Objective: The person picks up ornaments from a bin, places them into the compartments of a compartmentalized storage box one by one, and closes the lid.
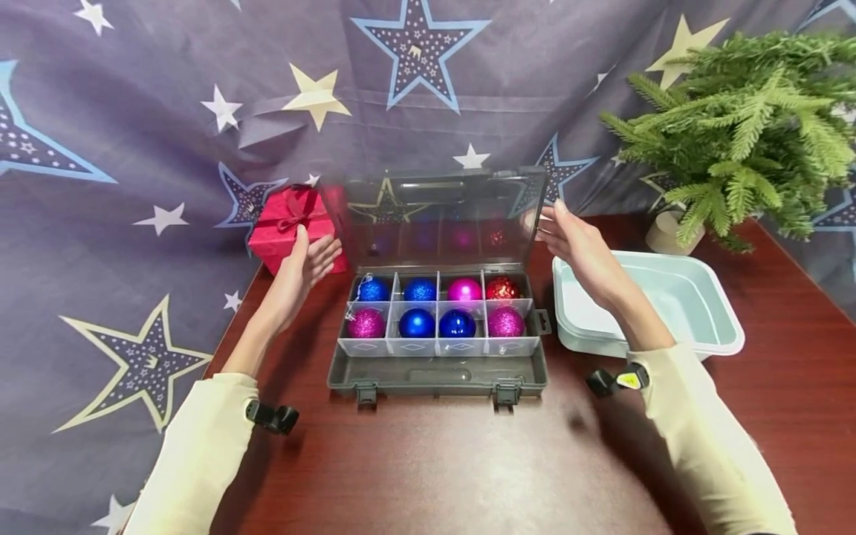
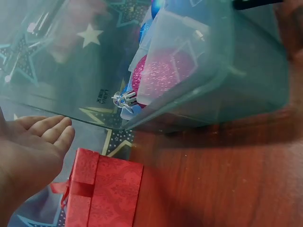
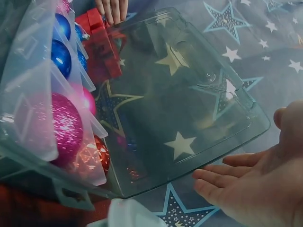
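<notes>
A clear grey plastic case (image 1: pixel 438 383) stands on the table with its lid (image 1: pixel 435 245) raised at the back. Inside, a divided tray holds several Christmas baubles, among them a matte blue bauble (image 1: pixel 417 323), a red bauble (image 1: pixel 502 288) and a glittery pink bauble (image 3: pixel 65 130). My right hand (image 1: pixel 582 249) has its fingers extended, fingertips right at the lid's right edge. On the other side, my left hand (image 1: pixel 294 275) is held up with straight fingers, palm toward the case, close to the lid's left edge. Neither hand grips anything.
Behind my left hand sits a red gift box (image 1: pixel 281 234) with a bow. Pale mint basins (image 1: pixel 725 327) stand right of the case, under my right forearm. An artificial fir tree (image 1: pixel 749 141) rises at the back right. A star-patterned cloth (image 1: pixel 167 111) hangs behind the table.
</notes>
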Tool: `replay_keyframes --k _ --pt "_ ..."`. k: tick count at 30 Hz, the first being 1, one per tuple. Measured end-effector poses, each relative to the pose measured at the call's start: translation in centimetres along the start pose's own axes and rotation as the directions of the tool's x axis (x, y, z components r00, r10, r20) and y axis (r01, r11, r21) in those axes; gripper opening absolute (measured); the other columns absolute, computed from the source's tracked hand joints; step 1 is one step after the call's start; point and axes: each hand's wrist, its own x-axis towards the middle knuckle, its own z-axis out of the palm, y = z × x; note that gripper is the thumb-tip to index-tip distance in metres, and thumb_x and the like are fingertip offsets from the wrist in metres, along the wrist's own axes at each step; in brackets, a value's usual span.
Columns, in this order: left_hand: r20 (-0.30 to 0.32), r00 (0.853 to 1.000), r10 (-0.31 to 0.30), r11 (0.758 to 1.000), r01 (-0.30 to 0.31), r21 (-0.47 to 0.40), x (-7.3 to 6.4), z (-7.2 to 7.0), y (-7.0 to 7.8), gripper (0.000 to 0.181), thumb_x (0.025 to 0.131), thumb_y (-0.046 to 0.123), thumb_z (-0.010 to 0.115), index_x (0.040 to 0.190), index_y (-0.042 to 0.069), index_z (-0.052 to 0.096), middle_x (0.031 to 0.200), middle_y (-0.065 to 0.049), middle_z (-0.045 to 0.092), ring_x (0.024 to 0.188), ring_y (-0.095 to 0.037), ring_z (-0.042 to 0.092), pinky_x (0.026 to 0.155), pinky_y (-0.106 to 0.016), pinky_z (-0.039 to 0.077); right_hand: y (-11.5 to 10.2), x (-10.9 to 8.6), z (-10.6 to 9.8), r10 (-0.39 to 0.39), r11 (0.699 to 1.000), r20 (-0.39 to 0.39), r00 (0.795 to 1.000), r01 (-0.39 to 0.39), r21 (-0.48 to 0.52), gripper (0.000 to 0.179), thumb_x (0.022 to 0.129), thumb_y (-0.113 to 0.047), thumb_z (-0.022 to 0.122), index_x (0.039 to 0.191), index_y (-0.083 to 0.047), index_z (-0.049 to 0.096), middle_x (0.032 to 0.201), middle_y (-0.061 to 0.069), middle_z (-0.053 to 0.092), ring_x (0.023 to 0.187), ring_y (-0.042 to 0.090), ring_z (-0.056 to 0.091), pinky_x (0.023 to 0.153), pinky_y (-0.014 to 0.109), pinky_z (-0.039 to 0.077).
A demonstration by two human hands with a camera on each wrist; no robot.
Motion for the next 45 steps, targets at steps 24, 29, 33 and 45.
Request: replay_keyframes --k 24,29,33,45 --pt "0.05 0.986 0.161 0.935 -0.168 0.312 -7.2 1.4 -2.0 0.087 0.111 0.057 0.016 0.154 -0.018 0.025 0.156 -0.039 0.032 0.146 -0.053 0.028 0.122 -0.059 0.016 1.9 -7.8 1.4 -0.075 0.994 0.092 0.993 0.082 -0.067 0.063 0.115 -0.032 0.034 0.158 0.012 0.022 0.164 0.029 0.024 0.152 0.041 0.02 0.121 0.032 0.025" --pt "0.045 0.985 0.165 0.907 -0.169 0.386 -8.4 1.2 -2.7 0.077 0.113 0.051 0.02 0.154 -0.013 0.035 0.153 -0.033 0.042 0.143 -0.048 0.037 0.124 -0.048 0.021 2.4 -8.8 1.4 -0.051 0.956 0.073 0.996 0.07 -0.285 0.06 0.114 -0.033 0.038 0.159 0.005 0.031 0.164 0.023 0.031 0.151 0.036 0.024 0.123 0.045 0.022" --pt "0.071 0.979 0.19 0.89 -0.202 0.408 -8.9 1.0 -3.3 0.065 0.114 0.043 0.026 0.158 -0.004 0.035 0.157 -0.024 0.043 0.145 -0.036 0.037 0.12 -0.026 0.023 2.8 -9.2 1.6 -0.017 0.936 0.071 0.997 0.041 -0.351 0.061 0.113 -0.034 0.044 0.16 0.002 0.031 0.164 0.02 0.032 0.152 0.033 0.025 0.122 0.055 0.02" --pt "0.032 0.993 0.115 0.862 -0.116 0.494 -10.1 1.0 -4.1 0.059 0.11 0.028 0.047 0.164 0.01 0.03 0.165 -0.01 0.035 0.147 -0.029 0.035 0.121 -0.052 0.024 4.5 -10.6 1.7 -0.086 0.933 0.147 0.985 0.132 -0.335 0.06 0.11 -0.025 0.054 0.161 0.0 0.032 0.162 0.017 0.036 0.148 0.032 0.033 0.104 0.005 0.031"
